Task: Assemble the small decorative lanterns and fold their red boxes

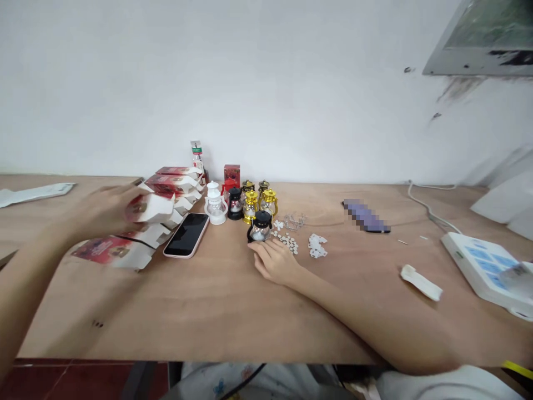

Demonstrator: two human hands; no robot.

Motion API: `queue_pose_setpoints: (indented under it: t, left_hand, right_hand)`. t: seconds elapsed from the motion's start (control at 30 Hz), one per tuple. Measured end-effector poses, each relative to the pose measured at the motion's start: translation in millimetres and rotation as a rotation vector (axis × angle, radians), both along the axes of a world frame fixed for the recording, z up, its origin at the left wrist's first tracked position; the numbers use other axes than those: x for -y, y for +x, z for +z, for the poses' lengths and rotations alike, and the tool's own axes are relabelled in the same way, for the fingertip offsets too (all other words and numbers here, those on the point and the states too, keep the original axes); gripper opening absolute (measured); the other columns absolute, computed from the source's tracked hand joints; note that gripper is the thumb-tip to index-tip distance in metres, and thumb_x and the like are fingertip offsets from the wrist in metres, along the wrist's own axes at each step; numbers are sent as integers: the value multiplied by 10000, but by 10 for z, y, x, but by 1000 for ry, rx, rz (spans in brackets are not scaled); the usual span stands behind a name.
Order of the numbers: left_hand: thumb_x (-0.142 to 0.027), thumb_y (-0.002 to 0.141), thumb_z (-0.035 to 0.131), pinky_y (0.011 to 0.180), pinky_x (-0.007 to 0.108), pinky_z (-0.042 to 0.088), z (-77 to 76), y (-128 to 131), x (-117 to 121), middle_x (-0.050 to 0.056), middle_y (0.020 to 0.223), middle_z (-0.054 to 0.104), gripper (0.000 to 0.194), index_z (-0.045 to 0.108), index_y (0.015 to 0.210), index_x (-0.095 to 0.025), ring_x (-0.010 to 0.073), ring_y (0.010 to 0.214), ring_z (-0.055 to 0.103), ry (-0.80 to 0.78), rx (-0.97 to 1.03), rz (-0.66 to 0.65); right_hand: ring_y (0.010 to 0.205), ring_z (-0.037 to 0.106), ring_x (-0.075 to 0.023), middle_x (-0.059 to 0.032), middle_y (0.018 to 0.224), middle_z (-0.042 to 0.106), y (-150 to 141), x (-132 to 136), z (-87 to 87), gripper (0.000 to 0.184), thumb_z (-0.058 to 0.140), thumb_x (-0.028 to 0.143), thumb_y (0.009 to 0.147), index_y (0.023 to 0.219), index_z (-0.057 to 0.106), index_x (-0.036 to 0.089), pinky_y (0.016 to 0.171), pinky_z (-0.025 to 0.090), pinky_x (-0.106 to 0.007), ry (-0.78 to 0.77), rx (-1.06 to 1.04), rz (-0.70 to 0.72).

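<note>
My left hand (106,210), blurred by motion, is at a stack of flat red-and-white cartons (177,183) and grips one small carton (152,206). My right hand (275,260) rests on the wooden table (216,300), fingers loosely curled, just below a black toy lantern (261,226) and touching nothing I can make out. Behind that lantern stand a white lantern (215,204), a black-and-red one (235,203) and gold ones (268,202). Small white discs (287,240) and white tabs (317,245) lie right of the hand.
A pink-cased phone (187,234) lies face up by the cartons. Another open carton (110,250) lies near the left edge. A bottle (196,155) and red box (231,173) stand at the wall. A white device (485,269), white strip (420,282) and cable (428,208) occupy the right.
</note>
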State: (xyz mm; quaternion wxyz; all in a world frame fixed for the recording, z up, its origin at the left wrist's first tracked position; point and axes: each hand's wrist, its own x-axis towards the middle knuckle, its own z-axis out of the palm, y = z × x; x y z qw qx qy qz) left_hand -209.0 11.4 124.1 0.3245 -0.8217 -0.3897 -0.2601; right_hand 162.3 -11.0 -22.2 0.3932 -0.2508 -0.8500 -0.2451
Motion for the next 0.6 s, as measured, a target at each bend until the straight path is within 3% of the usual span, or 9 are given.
queue_pose_setpoints:
  t: [0.03,0.1,0.2,0.3,0.43,0.53,0.6]
  left_hand:
    - [-623,712,472,724,424,516,11,171,92,41,695,597,480,604,898,-201,243,659,591,16,-130,65]
    - [-508,775,458,841,449,493,-35,559,275,89,819,614,408,572,967,-166,255,785,600,188,-180,151]
    - [-285,792,540,820,399,494,-289,1124,443,139,957,633,273,520,1020,-137,252,880,598,355,-194,49]
    - [-138,809,519,804,331,464,-618,1511,438,76,885,644,149,501,947,-190,181,826,609,461,-168,-116]
    - [-118,816,525,735,314,419,-889,1701,368,80,886,649,154,483,941,-197,187,856,615,491,-78,-147]
    - [-105,798,563,756,315,393,-985,1694,392,60,888,653,198,487,945,-214,186,892,618,495,-61,-195]
    - [-95,780,587,782,320,372,-1038,1660,424,40,896,660,233,503,948,-232,179,921,617,479,-81,-246]
  right_hand:
    - [655,602,-164,-61,796,682,-4,20,7,182,434,128,856,1010,531,132,604,424,-294,11,-36,42]
    - [681,616,-159,-69,834,687,-16,66,21,183,445,171,882,1049,508,133,621,454,-279,-4,-118,120]
    - [717,633,-149,-83,888,684,-41,134,33,291,452,282,920,1164,451,124,660,487,-266,-42,-221,174]
    - [667,621,-160,-74,835,677,-58,172,31,431,462,411,921,1231,401,118,613,472,-289,7,-267,145]
    - [512,529,-120,24,618,592,-57,167,11,388,542,415,890,1137,456,129,535,383,-268,61,-312,163]
    - [497,473,-106,40,548,529,-42,148,-6,195,584,358,874,869,529,170,519,312,-267,91,-251,182]
    - [510,443,-110,34,514,497,-28,137,-16,213,582,302,874,705,519,188,525,282,-282,128,-179,176]
